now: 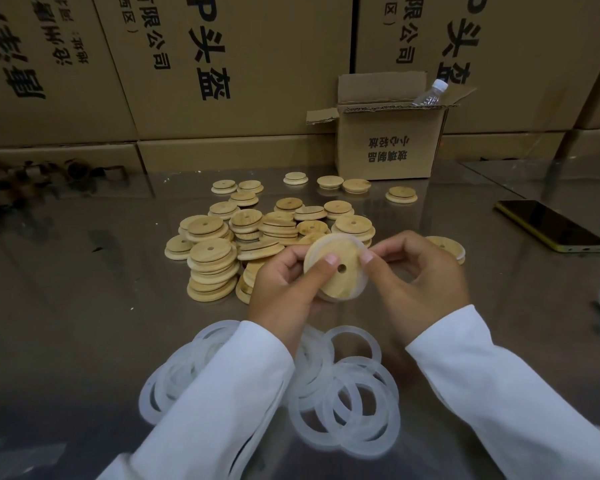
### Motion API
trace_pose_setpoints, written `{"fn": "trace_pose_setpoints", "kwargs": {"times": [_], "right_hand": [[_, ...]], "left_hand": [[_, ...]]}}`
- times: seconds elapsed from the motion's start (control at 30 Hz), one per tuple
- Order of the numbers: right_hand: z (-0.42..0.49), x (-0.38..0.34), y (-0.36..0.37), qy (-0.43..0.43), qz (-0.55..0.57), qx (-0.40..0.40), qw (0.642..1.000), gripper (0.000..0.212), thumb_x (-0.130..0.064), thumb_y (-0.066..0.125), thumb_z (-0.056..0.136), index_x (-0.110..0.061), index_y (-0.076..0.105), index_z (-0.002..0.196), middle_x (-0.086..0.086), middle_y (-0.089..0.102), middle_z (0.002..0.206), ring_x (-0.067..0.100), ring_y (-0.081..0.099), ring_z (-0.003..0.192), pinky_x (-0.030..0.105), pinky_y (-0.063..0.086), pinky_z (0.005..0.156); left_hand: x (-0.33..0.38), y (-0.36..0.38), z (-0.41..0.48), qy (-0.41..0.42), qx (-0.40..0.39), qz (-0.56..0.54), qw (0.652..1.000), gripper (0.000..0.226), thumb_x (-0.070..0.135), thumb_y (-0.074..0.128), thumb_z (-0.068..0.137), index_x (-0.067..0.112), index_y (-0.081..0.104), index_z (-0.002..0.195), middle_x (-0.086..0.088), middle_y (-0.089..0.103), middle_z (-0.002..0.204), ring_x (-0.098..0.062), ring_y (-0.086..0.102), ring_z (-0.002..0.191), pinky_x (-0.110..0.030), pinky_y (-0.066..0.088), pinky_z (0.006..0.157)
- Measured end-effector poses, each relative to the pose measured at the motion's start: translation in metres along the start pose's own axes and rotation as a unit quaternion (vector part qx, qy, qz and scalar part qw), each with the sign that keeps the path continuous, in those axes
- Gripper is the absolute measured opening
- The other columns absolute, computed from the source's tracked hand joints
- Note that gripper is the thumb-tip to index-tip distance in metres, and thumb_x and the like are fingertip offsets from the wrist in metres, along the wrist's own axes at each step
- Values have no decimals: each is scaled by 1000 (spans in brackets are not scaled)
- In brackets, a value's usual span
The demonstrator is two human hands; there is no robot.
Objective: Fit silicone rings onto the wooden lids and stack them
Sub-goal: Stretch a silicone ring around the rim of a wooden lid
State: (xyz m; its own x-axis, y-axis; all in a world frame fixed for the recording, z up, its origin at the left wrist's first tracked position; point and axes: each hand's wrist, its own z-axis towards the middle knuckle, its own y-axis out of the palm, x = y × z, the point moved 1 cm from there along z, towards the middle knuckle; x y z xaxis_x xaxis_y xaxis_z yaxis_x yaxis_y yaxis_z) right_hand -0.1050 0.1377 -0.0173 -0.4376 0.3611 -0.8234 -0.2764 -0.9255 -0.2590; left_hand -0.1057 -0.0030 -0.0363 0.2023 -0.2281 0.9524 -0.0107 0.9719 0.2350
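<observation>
Your left hand point(284, 285) grips a wooden lid point(336, 271) at centre frame, tilted towards you, while your right hand point(420, 275) pinches the silicone ring point(363, 280) against its right edge, probably to steady the rim as the ring seats. Loose rings point(354, 396) lie below your wrists, unfitted lids point(212, 251) heaped just beyond on the counter point(84, 289), both within reach.

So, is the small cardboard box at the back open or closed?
Open. The small cardboard box has its flaps raised and spread, and a plastic bottle sticks out above its rim.
</observation>
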Motion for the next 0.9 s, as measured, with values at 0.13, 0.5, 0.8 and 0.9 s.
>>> {"fn": "trace_pose_setpoints", "kwargs": {"times": [0.13, 0.5, 0.8, 0.9], "right_hand": [[-1, -1, 0, -12, -29, -23, 999, 10, -22, 69, 78, -26, 64, 71, -16, 64, 70, -3, 58, 76, 10, 45, 64], [9, -1, -5, 71, 67, -41, 994, 19, -15, 71, 76, -26, 66, 62, -12, 66, 64, -3, 59, 63, 6, 46, 58], [-1, 1, 2, 51, 41, -49, 997, 13, -20, 70, 77, -28, 64, 69, -14, 67, 70, -2, 61, 72, 12, 48, 66], [-1, 4, 3, 51, 1, -33, 998, 17, -21, 69, 79, -31, 61, 68, -17, 64, 71, -1, 60, 72, 7, 43, 60]], "left_hand": [[-1, -2, 1, -4, -5, 43, 999, 34, 40, 68, 61, 20, 71, 88, -10, 71, 91, -29, 65, 91, -46, 55, 78], [1, -6, 3, 3, -19, 32, 999, 30, 38, 67, 62, 21, 71, 87, -1, 71, 90, -17, 65, 89, -35, 54, 75], [-2, -3, 2, -7, 28, 24, 999, 31, 36, 66, 65, 16, 68, 89, -8, 69, 89, -27, 64, 91, -41, 55, 76], [-2, -1, 1, -13, 21, 47, 999, 10, 20, 63, 81, 15, 65, 90, -10, 67, 92, -27, 63, 91, -35, 55, 68]]}}
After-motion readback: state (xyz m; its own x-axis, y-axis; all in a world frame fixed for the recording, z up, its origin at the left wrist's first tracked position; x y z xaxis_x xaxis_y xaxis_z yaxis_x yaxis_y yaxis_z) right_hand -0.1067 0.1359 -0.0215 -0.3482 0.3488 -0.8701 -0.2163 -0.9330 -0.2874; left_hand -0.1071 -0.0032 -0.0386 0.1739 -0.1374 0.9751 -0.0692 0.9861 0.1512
